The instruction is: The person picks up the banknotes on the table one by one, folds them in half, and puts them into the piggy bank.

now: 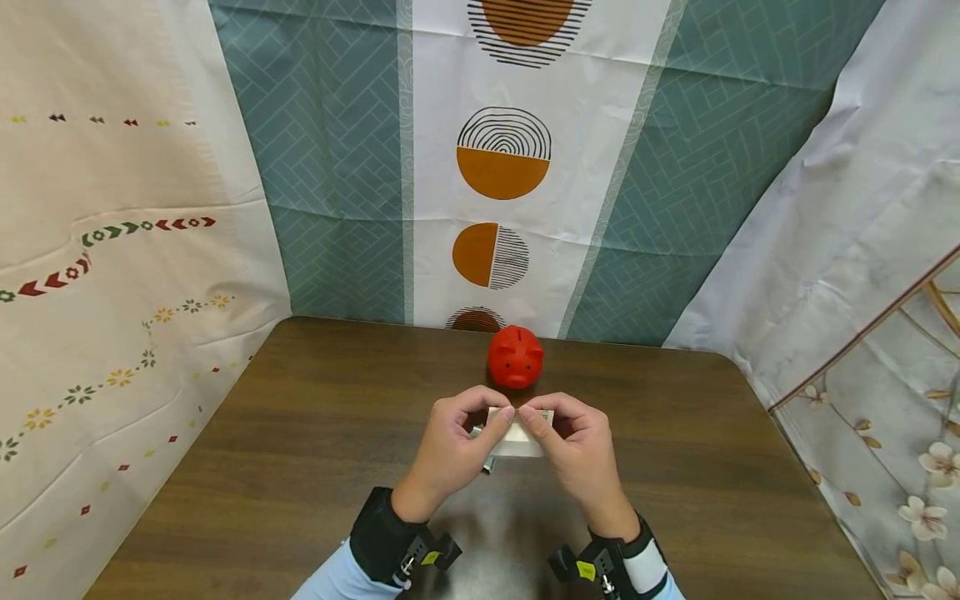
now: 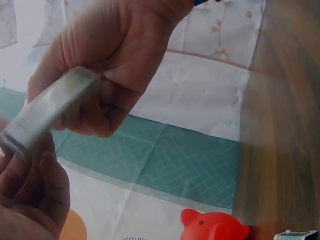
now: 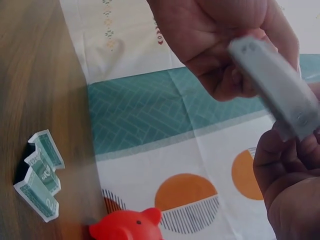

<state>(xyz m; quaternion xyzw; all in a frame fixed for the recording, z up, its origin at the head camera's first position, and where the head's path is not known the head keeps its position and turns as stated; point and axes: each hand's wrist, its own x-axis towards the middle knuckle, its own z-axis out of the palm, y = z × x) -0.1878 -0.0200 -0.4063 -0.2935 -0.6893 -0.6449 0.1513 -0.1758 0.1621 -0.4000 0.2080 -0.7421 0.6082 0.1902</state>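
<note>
Both hands pinch a pale folded banknote point(image 1: 517, 444) between thumbs and forefingers above the table. My left hand point(image 1: 450, 442) grips its left end and my right hand point(image 1: 577, 437) its right end, thumbs on the near face. Seen from the right wrist, the banknote point(image 3: 277, 85) is a narrow, blurred strip with faint print. A second banknote point(image 3: 42, 175), green and creased in zigzag folds, stands on the table; in the head view the left hand partly hides it. Just beyond the hands sits a red piggy bank point(image 1: 515, 358) with a slot on top.
The brown wooden table point(image 1: 300, 467) ends at a patterned teal and white cloth point(image 1: 322, 167) behind the piggy bank. Printed cloths hang along the left and right sides. Each wrist wears a black strap with a small camera.
</note>
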